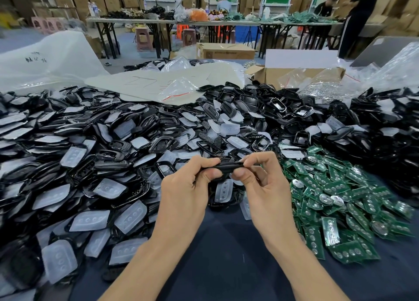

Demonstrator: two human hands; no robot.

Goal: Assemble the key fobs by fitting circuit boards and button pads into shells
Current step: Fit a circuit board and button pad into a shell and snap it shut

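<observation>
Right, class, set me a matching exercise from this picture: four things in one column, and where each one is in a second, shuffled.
1 key fob shell
2 circuit boards
3 button pads
4 cardboard box

A heaped among black shells, person's left
B pinched between left hand and right hand
C far side of table, open
D green heap, person's right

Pairs: 1-B, 2-D, 3-A, 4-C

Both forearms (145, 255) reached forward and converged at centre. The left hand (188, 182) and right hand (260, 180) met thumb to thumb, each pinching one end of a black shell (226, 165) between thumb and curled fingers.
</observation>
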